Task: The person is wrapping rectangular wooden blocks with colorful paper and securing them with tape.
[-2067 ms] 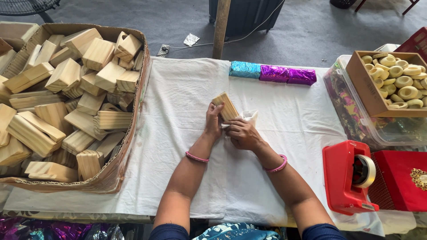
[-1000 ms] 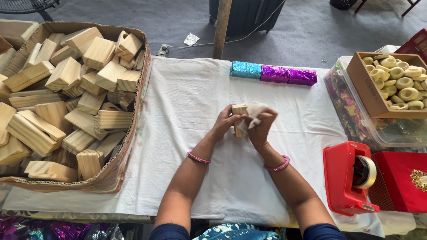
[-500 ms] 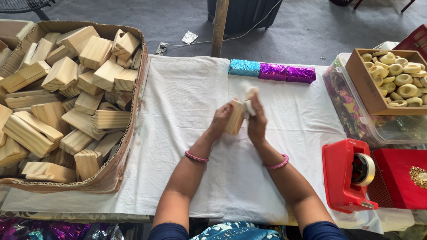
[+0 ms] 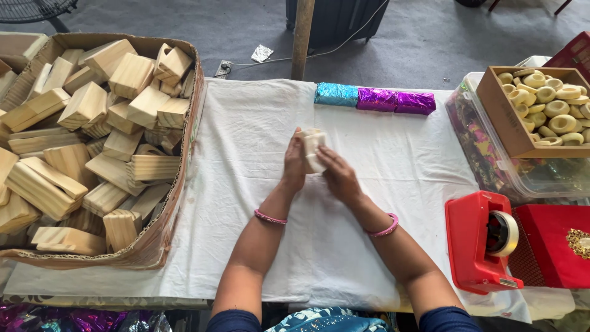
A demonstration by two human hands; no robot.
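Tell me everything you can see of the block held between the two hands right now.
The block is a small pale piece, wood-coloured like those in the cardboard box at the left, and looks partly covered in white paper or tissue. It stands roughly upright above the white cloth, about the middle of the table. The left hand grips its left side; the right hand presses its right and lower edge with its fingers. Its underside and back are hidden, so whether it rests on the cloth cannot be told.
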